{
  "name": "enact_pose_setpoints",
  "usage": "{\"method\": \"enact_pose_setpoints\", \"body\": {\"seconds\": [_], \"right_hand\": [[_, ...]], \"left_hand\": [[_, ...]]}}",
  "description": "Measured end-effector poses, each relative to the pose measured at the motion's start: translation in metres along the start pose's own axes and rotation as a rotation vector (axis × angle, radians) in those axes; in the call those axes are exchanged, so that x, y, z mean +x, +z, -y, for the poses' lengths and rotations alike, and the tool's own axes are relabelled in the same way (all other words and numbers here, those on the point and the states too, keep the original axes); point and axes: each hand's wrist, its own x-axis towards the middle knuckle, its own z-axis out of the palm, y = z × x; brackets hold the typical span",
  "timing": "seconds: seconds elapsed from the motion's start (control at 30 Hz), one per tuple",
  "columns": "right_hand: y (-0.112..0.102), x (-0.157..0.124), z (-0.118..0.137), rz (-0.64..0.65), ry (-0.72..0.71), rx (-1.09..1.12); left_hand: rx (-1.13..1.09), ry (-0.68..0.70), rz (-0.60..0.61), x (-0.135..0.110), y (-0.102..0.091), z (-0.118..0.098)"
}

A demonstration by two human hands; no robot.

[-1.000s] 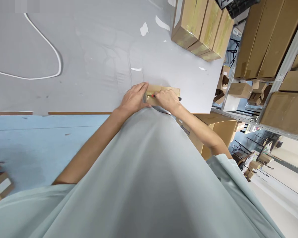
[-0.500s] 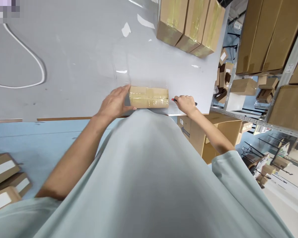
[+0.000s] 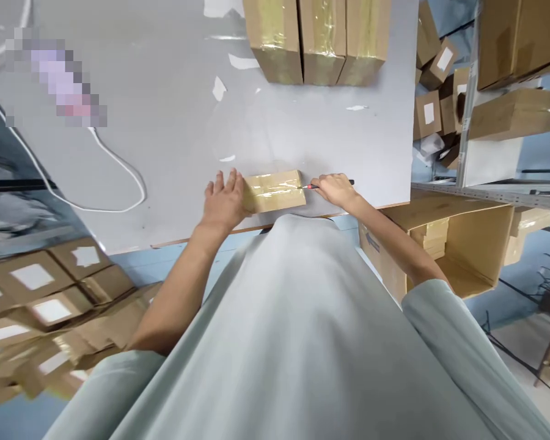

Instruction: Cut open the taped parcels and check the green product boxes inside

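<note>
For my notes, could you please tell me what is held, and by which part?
The right hand grips a red-and-black tool around its middle; the left hand rests against a taped box.

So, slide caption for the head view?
Left hand against an oblong brown cardboard box on a grey table; right hand holding a slim red-and-black tool at the box's end.

Left fingers (image 3: pixel 219 182) spread, right fingers (image 3: pixel 324 183) curled, arms (image 3: pixel 179 290) forward
</note>
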Motion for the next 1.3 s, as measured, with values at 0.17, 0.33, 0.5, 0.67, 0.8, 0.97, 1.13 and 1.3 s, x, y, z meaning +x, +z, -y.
{"method": "enact_pose_setpoints", "body": {"seconds": [0.17, 0.33, 0.5, 0.67, 0.8, 0.97, 1.13, 1.3], "right_hand": [[0.004, -0.014, -0.005, -0.03, 0.002, 0.031], [0.027, -0.058, -0.009, -0.048, 0.228, 0.111], [0.043, -0.086, -0.001, -0.058, 0.348, 0.14], [0.031, -0.121, 0.003, -0.222, 0.517, 0.199], [0.024, -0.136, 0.006, -0.424, 0.571, 0.364], [0.025, -0.111, 0.042, -0.512, 0.479, 0.504], [0.019, -0.072, 0.107, -0.404, 0.351, 0.504], [0.016, -0.045, 0.16, -0.289, 0.366, 0.447]], "left_hand": [[0.047, 0.194, -0.007, 0.025, 0.014, -0.071], [-0.007, 0.264, -0.059, 0.041, 0.032, -0.112], [-0.038, 0.348, -0.043, 0.043, 0.044, -0.128], [-0.083, 0.391, -0.03, 0.042, 0.033, -0.125], [-0.191, 0.396, -0.118, 0.028, 0.013, -0.086], [-0.328, 0.357, -0.218, 0.002, 0.01, -0.024], [-0.433, 0.268, -0.18, -0.015, 0.021, 0.029], [-0.627, 0.265, -0.148, -0.025, 0.015, 0.059]]}}
